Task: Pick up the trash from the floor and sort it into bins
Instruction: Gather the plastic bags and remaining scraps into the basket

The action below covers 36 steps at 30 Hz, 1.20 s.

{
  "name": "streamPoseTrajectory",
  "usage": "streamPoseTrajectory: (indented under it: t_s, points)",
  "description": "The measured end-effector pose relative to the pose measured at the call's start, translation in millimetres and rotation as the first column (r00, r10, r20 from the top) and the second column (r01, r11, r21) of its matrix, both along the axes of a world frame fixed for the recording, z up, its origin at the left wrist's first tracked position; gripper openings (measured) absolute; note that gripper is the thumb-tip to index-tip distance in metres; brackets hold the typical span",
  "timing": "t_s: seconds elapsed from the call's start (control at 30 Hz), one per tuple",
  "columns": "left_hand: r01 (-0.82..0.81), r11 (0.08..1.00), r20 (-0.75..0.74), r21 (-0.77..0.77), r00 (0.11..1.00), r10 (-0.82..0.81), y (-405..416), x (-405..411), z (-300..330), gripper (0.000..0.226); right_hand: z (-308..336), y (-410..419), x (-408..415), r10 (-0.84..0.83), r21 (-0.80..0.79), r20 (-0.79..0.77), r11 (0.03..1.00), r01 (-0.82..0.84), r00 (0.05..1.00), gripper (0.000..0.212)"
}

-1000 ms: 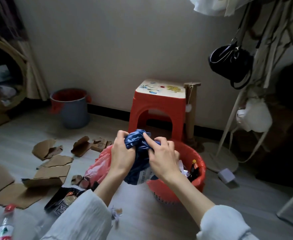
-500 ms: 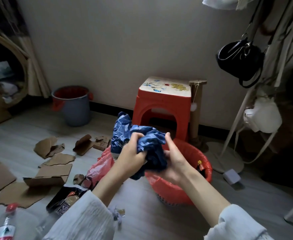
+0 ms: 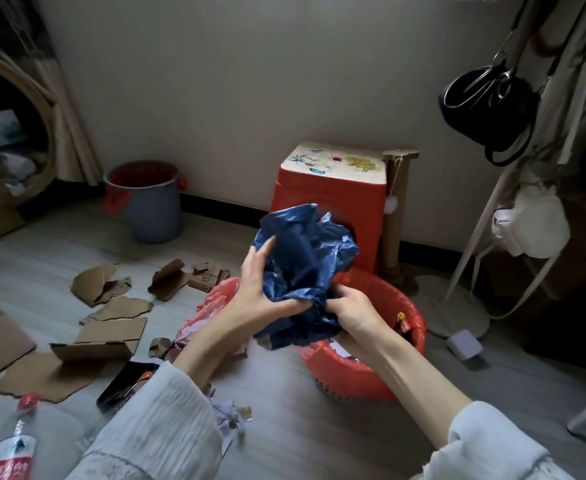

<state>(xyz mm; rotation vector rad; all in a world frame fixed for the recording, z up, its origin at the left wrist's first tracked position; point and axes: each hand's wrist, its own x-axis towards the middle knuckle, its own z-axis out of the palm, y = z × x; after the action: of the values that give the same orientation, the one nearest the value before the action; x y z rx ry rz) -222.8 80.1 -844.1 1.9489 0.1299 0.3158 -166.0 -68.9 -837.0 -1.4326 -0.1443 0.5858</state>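
Observation:
A crumpled dark blue plastic bag (image 3: pixel 305 265) is held between both hands, just above the left rim of a red bin (image 3: pixel 412 327) lined with red plastic. My left hand (image 3: pixel 260 289) grips the bag's left side with fingers spread over it. My right hand (image 3: pixel 353 313) clutches its lower right part, over the bin's opening. On the floor to the left lie torn cardboard pieces (image 3: pixel 111 337), a black wrapper (image 3: pixel 125 379), a red plastic bag (image 3: pixel 198 327) and a clear bottle (image 3: pixel 14 441) with a red cap. A grey bin (image 3: pixel 146 206) with a red liner stands by the far wall.
A red stool (image 3: pixel 329 199) stands right behind the red bin, with a cardboard post (image 3: pixel 395 216) beside it. A coat stand with a round base (image 3: pixel 457 306) and hanging bags occupies the right. A small grey block (image 3: pixel 464 344) lies near that base.
The blue bag has been scrunched and lifted higher between the hands. My right hand dropped lower, to the bag's underside over the red bin; the view shifted slightly.

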Motion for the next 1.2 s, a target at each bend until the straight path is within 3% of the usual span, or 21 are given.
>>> streamPoseTrajectory:
  t_s: [0.1, 0.2, 0.3, 0.37, 0.4, 0.43, 0.47, 0.53, 0.63, 0.7, 0.73, 0.83, 0.87, 0.97, 1.1, 1.2]
  points:
    - [0.146, 0.989, -0.128, -0.03, 0.981, -0.148, 1.1, -0.8, -2.8, 0.096, 2.2, -4.7, -4.5, 0.085, -0.015, 0.054, 0.996, -0.084, 0.995, 0.041]
    - [0.171, 0.975, -0.151, -0.144, 0.969, -0.193, -6.3, -2.4, -0.9, 0.05, 1.3, -6.3, -4.1, 0.067, -0.02, 0.079, 0.998, -0.066, 0.995, 0.036]
    - [0.155, 0.96, -0.148, -0.234, 0.97, -0.193, -4.0, -0.3, -4.2, 0.034, 4.9, -7.0, -2.6, 0.077, 0.155, -0.074, 0.986, -0.065, 0.994, 0.031]
    - [0.087, 0.987, -0.184, -0.133, 0.977, -0.111, -1.8, 1.9, -5.7, 0.028, 5.2, -6.4, -2.5, 0.041, 0.173, -0.053, 0.984, -0.031, 0.998, 0.023]
    - [0.017, 1.0, -0.201, -0.019, 0.979, -0.02, -1.4, 3.1, -6.1, 0.023, 2.3, -7.4, -1.0, 0.012, 0.09, 0.064, 0.996, -0.018, 0.998, 0.026]
    - [-0.06, 0.991, -0.203, 0.123, 0.976, 0.084, -1.2, 3.7, -5.7, 0.016, 1.2, -9.3, -0.5, 0.012, -0.062, 0.273, 0.998, 0.005, 0.962, 0.038]
    - [-0.106, 0.958, -0.183, 0.267, 0.97, 0.159, -1.9, 3.7, -4.0, 0.011, 1.5, -11.5, -0.7, 0.099, -0.237, 0.504, 0.971, 0.027, 0.858, 0.055]
    - [-0.069, 0.891, -0.161, 0.449, 0.974, 0.156, -4.1, 3.9, -2.0, 0.012, -1.8, -14.2, 0.9, 0.396, -0.497, 0.73, 0.867, 0.034, 0.557, 0.083]
    - [0.076, 0.868, -0.207, 0.491, 0.978, 0.032, -9.5, 1.6, 2.7, 0.012, -6.0, -14.2, 4.8, 0.659, -0.708, 0.68, 0.703, 0.057, 0.32, 0.096]
    - [0.1, 0.874, -0.215, 0.476, 0.977, 0.006, -7.2, -0.1, 4.6, 0.011, -8.6, -12.1, 5.0, 0.708, -0.745, 0.661, 0.66, 0.1, 0.25, 0.094]
    - [0.091, 0.894, -0.21, 0.44, 0.978, 0.004, -4.8, -0.5, 5.4, 0.012, -8.8, -11.9, 4.5, 0.7, -0.74, 0.656, 0.67, 0.06, 0.282, 0.09]
    - [0.031, 0.961, -0.154, 0.273, 0.988, 0.012, 1.4, -1.2, 2.3, 0.019, -7.8, -14.2, 1.9, 0.626, -0.658, 0.522, 0.728, -0.194, 0.58, 0.071]
    - [0.009, 0.97, -0.138, 0.241, 0.99, 0.025, 0.9, -2.3, 2.1, 0.022, -8.6, -15.0, 1.2, 0.627, -0.642, 0.456, 0.723, -0.254, 0.632, 0.069]
    - [-0.063, 0.994, -0.111, 0.095, 0.991, 0.074, 0.9, -4.0, 1.3, 0.025, -15.2, -13.1, 0.8, 0.633, -0.588, 0.346, 0.721, -0.366, 0.692, 0.072]
    - [-0.096, 0.968, -0.127, -0.233, 0.99, 0.068, 2.0, 0.0, 0.5, 0.035, -22.3, -6.0, 6.5, 0.444, -0.515, 0.519, 0.844, -0.148, 0.73, 0.046]
    - [-0.058, 0.955, -0.261, -0.29, 0.965, -0.021, -3.3, 1.6, -2.7, 0.041, -28.6, -8.8, 11.3, 0.348, -0.435, 0.541, 0.895, -0.1, 0.766, 0.031]
